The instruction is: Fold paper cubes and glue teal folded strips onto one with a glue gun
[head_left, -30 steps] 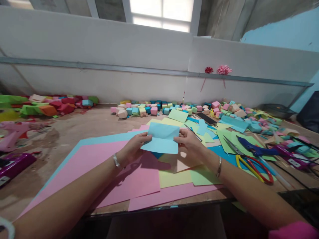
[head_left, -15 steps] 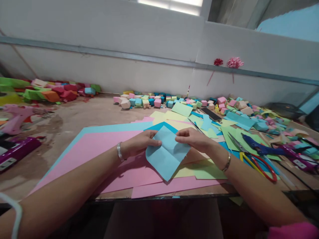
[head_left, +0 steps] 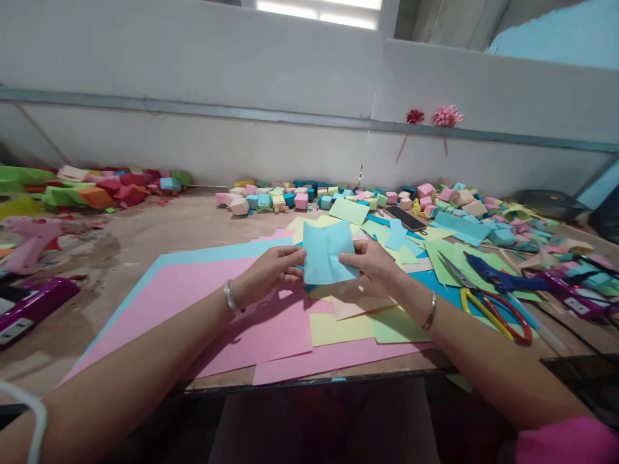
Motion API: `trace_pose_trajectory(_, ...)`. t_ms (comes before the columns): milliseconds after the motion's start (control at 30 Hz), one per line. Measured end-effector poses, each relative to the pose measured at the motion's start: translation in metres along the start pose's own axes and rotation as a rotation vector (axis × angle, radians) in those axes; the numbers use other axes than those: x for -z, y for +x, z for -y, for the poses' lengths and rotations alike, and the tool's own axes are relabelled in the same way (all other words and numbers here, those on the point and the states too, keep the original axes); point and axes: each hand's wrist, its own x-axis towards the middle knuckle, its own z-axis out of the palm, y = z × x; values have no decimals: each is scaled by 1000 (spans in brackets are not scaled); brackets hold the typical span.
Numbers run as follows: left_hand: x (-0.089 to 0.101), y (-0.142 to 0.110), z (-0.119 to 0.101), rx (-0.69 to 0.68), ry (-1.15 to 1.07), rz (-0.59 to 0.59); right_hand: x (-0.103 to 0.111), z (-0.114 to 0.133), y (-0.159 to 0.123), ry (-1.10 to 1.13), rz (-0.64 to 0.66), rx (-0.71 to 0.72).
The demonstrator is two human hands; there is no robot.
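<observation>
A small light-blue sheet of paper (head_left: 329,254), creased near its middle, is held up in front of me between both hands. My left hand (head_left: 275,270) pinches its left edge, thumb in front. On the opposite edge my right hand (head_left: 370,261) grips it, with the thumb lying on the paper's face and the fingers behind. Beneath the hands lie large pink sheets (head_left: 207,303), a yellow sheet (head_left: 341,330) and a peach sheet (head_left: 360,303), overlapping on the table.
Scissors (head_left: 493,309) with red and yellow handles and a blue glue gun (head_left: 503,277) lie at right. A phone (head_left: 405,218) rests behind. Folded paper blocks (head_left: 300,200) line the wall. A pink glue gun (head_left: 31,241) and purple power strip (head_left: 36,309) are at left.
The light-blue paper has turned from a diamond position to a squared one and has risen slightly. Both hands moved with it, now gripping opposite side edges. The view has shifted a little.
</observation>
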Motion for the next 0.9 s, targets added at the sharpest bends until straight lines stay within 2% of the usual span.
trace_pose_trajectory(100, -5, -3, 0, -79, 140, 5, -6, 4, -6, -83, 0, 10)
trace_pose_trajectory(200, -7, -4, -1, -140, 264, -49, -8, 6, -8, -128, -1, 25)
trace_pose_trajectory(433, -5, -2, 4, -151, 323, -79, -5, -10, -1, -95, 6, 2)
trace_pose_trajectory(600, -3, 2, 4, -88, 84, -134, -5, -6, -2, 122, 0, -58)
trace_pose_trajectory(733, 2, 7, 2, -49, -165, -117, -7, 1, -3, 229, -44, -136)
trace_pose_trajectory(900, 7, 10, 4, -31, -210, -123, -4, 0, -1, 339, 38, -98)
